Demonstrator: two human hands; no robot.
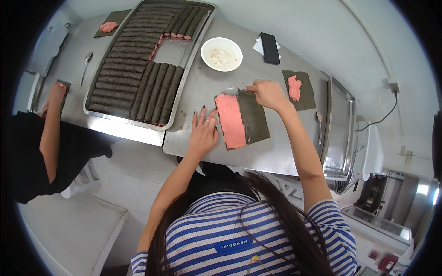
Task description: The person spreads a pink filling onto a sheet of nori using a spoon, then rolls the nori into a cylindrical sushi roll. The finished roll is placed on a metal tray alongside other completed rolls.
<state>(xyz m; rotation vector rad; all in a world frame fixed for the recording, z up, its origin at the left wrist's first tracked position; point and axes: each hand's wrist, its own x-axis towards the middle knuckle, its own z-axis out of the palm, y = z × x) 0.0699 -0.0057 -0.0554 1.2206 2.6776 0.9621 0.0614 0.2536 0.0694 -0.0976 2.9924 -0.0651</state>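
Observation:
In front of me a dark green seaweed sheet [256, 117] lies flat on the metal table. A band of pink paste [231, 120] covers its left part. My right hand [267, 94] is closed around the handle of a metal spoon [231, 90], whose bowl rests at the top edge of the paste. My left hand [204, 135] lies with fingers spread, its fingertips by the sheet's left edge and nothing in its grasp. Beyond the sheet stands a white bowl [222, 41] with cloudy liquid in it.
A large metal tray [171, 120] of seaweed rolls stands at left. Rightward lie another sheet with paste [294, 88], a second spoon [319, 117] and a metal tray [328, 158]. A black phone [270, 48] lies at the back. A co-worker's hand [56, 94] is at far left.

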